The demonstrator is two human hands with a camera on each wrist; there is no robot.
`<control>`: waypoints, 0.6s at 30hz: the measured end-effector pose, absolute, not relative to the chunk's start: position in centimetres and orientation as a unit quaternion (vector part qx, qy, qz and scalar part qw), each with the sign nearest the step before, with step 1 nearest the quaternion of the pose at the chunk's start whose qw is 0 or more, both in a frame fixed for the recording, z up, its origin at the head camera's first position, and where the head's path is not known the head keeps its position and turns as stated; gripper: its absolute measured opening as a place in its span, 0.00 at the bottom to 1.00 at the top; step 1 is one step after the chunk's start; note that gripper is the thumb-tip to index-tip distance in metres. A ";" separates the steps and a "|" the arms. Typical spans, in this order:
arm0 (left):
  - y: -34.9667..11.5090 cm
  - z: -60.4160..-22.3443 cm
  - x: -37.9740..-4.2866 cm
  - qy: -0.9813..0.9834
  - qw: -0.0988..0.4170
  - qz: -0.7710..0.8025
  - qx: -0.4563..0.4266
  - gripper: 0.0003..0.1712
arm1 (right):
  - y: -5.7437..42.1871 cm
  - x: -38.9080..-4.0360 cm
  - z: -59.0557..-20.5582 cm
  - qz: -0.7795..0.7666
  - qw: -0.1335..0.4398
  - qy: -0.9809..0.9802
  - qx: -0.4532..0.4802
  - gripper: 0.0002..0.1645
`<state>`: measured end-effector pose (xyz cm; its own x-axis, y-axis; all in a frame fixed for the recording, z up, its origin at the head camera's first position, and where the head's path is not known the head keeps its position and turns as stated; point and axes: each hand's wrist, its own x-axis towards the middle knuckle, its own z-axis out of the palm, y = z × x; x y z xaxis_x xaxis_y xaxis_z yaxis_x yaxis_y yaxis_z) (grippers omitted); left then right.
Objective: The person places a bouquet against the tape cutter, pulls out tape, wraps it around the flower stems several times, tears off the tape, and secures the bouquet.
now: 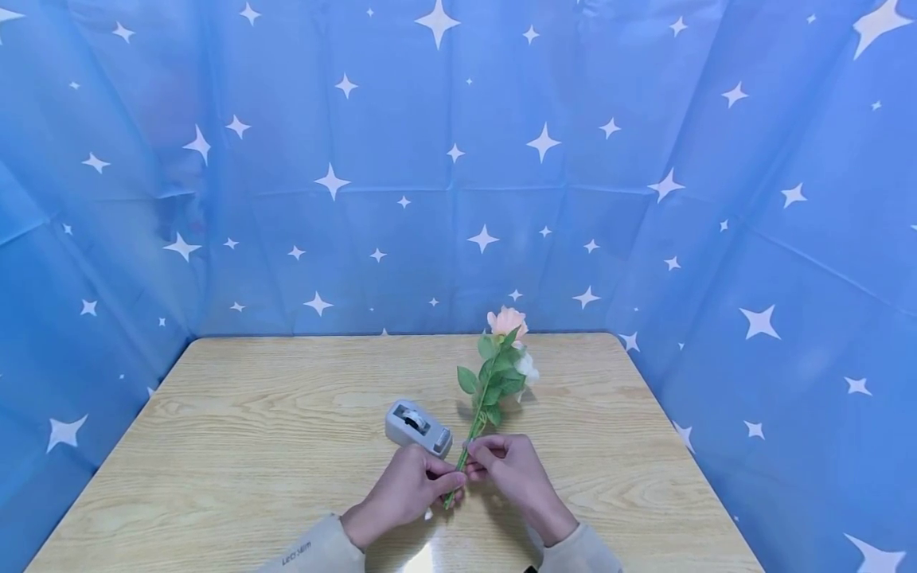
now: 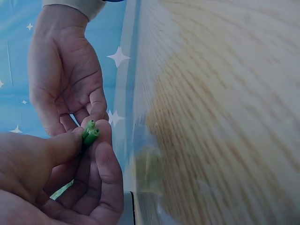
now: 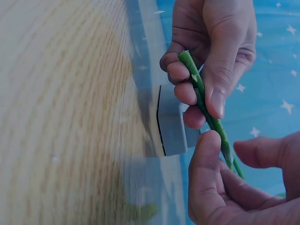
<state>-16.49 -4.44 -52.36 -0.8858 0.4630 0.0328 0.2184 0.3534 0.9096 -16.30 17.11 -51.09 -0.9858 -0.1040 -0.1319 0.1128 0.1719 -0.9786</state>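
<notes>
Two artificial flowers, a pink flower (image 1: 507, 322) and a white flower (image 1: 526, 364), are held together over the table, blooms pointing away from me. Their green stems (image 3: 199, 91) run side by side. Close to the cut ends, my left hand (image 1: 407, 487) pinches the stems between thumb and fingers, and the ends (image 2: 93, 131) poke out past the grip. Farther up, my right hand (image 1: 512, 473) has its curled fingers and thumb around the stems. Just beyond the left hand stands a grey tape dispenser (image 1: 419, 428) with a roll of tape in it.
The wood-grain table (image 1: 286, 414) fills the lower view. Around its back and sides hangs a blue curtain (image 1: 401, 159) with white stars. A tiny white piece (image 1: 428, 514) lies near the left hand.
</notes>
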 end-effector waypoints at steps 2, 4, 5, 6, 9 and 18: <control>-4.5 -52.5 -16.6 0.820 0.102 0.518 0.219 0.10 | 17.1 -16.3 -51.1 -0.645 0.083 0.760 0.006 0.15; -4.5 -52.6 -16.6 0.825 0.092 0.511 0.224 0.11 | 17.0 -16.4 -51.1 -0.646 0.083 0.759 0.006 0.15; -4.5 -52.6 -16.6 0.828 0.086 0.506 0.227 0.11 | 17.0 -16.4 -51.1 -0.646 0.083 0.759 0.004 0.15; -4.5 -52.6 -16.6 0.829 0.081 0.504 0.228 0.10 | 16.9 -16.5 -51.1 -0.646 0.082 0.759 0.002 0.16; -4.5 -52.4 -16.4 0.834 0.083 0.502 0.214 0.09 | 16.8 -16.5 -51.1 -0.650 0.083 0.755 0.000 0.16; -4.5 -52.1 -16.1 0.839 0.077 0.497 0.210 0.07 | 16.5 -16.7 -51.4 -0.644 0.080 0.761 0.000 0.16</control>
<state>-16.13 -4.46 -52.10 -0.9002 0.4280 0.0802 0.2759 0.4181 0.8655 -16.69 16.51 -51.40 -0.9873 -0.1026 -0.1216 0.1028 0.1717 -0.9798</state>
